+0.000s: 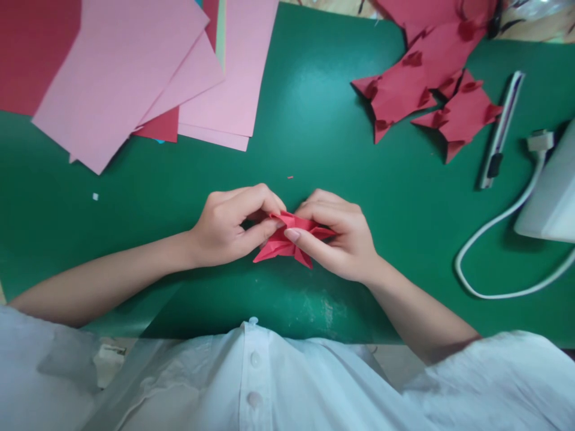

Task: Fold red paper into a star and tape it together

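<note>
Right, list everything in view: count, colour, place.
Held folded piece: one, red, centre
Other folded pieces: several, red, upper right
Paper sheets: several, mostly pink, red, upper left
Utility knife: one, silvery, right
Cable: one, white, right
Boxy device: one, white, right edge
White scrap: one, left
Red scrap: one, centre
Table: one, green, across view
White object: one, lower left
Clutter: unclear, top right
Shirt: one, pale blue, bottom
Forearms: two, bare, either side
Left hand: one, bare, centre
Right hand: one, bare, centre

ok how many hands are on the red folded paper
2: the left hand pinches the red folded paper at its left edge; the right hand holds its right side. No other hands show.
</note>
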Demonstrator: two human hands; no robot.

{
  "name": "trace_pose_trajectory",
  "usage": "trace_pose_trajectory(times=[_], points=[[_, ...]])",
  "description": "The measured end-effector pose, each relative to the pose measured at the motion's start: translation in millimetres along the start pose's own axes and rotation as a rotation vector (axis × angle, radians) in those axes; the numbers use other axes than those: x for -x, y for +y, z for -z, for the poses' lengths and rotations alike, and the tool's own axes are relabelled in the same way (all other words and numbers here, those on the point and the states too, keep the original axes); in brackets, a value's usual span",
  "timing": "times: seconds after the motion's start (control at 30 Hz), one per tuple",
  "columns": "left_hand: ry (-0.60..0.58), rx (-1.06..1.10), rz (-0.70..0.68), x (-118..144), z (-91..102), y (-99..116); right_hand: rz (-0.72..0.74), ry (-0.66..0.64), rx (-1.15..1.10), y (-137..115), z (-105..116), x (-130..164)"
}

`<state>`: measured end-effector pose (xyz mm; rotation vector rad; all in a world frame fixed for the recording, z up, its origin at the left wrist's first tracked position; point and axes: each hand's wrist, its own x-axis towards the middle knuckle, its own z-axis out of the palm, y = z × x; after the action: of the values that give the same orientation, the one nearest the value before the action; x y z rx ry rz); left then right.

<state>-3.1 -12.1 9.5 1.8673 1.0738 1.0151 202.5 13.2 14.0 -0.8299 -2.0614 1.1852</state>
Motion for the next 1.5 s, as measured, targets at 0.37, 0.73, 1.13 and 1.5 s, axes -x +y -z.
trace_pose_trajectory(times=[0.37,0.73,1.13,1.5], points=[[-0.178,0.377,0.229,-6,6.0,4,0.023,-0.026,0.015,2,3,0],[-0.046,-0.032,0.039,0,-0.6,2,0.027,-0.038,0.058,4,-1,2],[-0.392,0.328,0.253,-17,18.0,-5,-0.018,-0.085,-0.067,6,10,0],[-0.284,0.067,0.041,-15,15.6,-3,-0.029,-0.103,-0.042,5,10,-1]])
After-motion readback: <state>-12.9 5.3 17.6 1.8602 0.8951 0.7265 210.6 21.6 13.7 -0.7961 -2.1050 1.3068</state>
